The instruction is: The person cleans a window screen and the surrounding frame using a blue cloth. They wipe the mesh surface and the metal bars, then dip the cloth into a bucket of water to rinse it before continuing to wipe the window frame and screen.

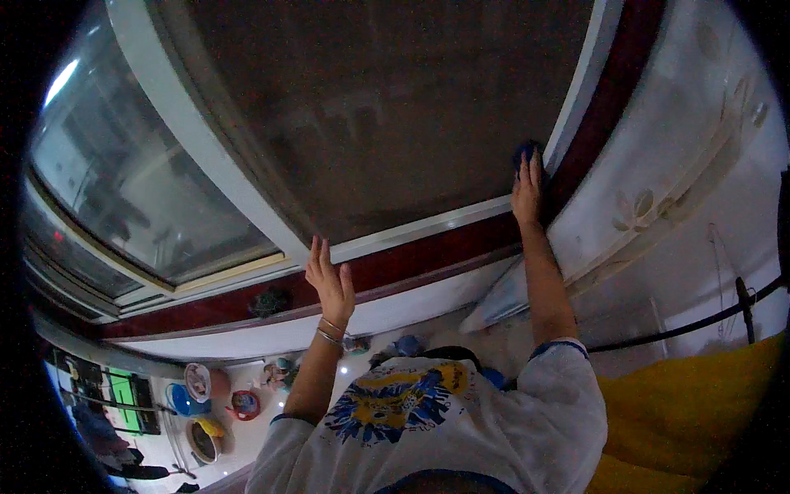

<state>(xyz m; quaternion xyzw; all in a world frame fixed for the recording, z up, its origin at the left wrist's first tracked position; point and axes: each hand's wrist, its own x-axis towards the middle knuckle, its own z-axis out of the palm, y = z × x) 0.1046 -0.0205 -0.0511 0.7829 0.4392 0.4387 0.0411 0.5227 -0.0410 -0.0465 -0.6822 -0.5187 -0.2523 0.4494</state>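
My right hand [527, 191] presses a dark blue wad, perhaps a cloth [527, 151], against the lower right corner of a window screen [395, 123]. Its fingers lie stretched over the wad, and the wad's far side is hidden. My left hand [329, 280], with bangles at the wrist, rests its fingertips on the white window frame [378, 244] at the screen's lower left corner. Those fingers are extended and hold nothing. A dark, rough, round clump [268, 302] lies on the dark red sill [428, 257], left of my left hand.
Glass panes [156, 156] stand to the left. A pale curtain [658, 206] hangs at the right, above yellow fabric [691, 412]. Down on the floor at lower left are a blue bucket [186, 400], a brown tub [203, 440] and other small items.
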